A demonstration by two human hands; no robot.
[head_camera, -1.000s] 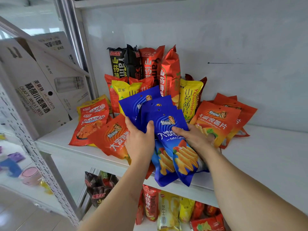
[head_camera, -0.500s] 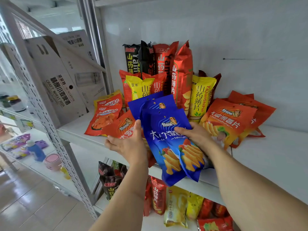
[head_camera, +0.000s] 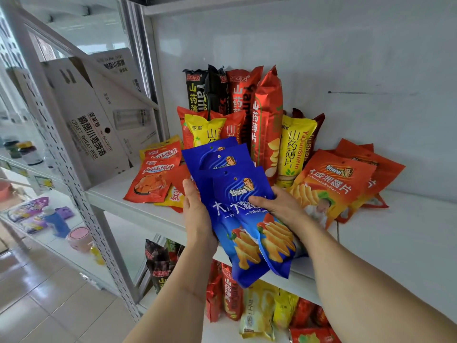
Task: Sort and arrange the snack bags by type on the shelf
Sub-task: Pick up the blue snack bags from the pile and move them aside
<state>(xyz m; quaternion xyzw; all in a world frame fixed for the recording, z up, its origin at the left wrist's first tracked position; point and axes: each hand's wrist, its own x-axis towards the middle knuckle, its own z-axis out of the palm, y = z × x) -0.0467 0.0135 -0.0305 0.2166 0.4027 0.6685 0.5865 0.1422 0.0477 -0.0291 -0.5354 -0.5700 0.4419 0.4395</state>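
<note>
Several blue chip bags (head_camera: 237, 194) are fanned in a stack over the front edge of the white shelf (head_camera: 395, 231). My left hand (head_camera: 197, 219) grips the stack's left side, and my right hand (head_camera: 277, 206) presses on its right side with the thumb across the front bag. Orange chip bags (head_camera: 336, 184) lie flat just right of my right hand. Tall black, red and yellow yam-chip bags (head_camera: 262, 115) stand against the back wall. Flat red bags (head_camera: 155, 179) lie at the left. An orange bag is partly hidden behind my left hand.
A white beer carton (head_camera: 99, 125) leans at the shelf's left end beside the perforated upright (head_camera: 74, 194). The lower shelf holds more snack bags (head_camera: 247, 305). The right part of the upper shelf is bare white board.
My left hand has moved from the orange bag back onto the blue stack's left edge. The blue bags sit more squared together. The view has shifted slightly left.
</note>
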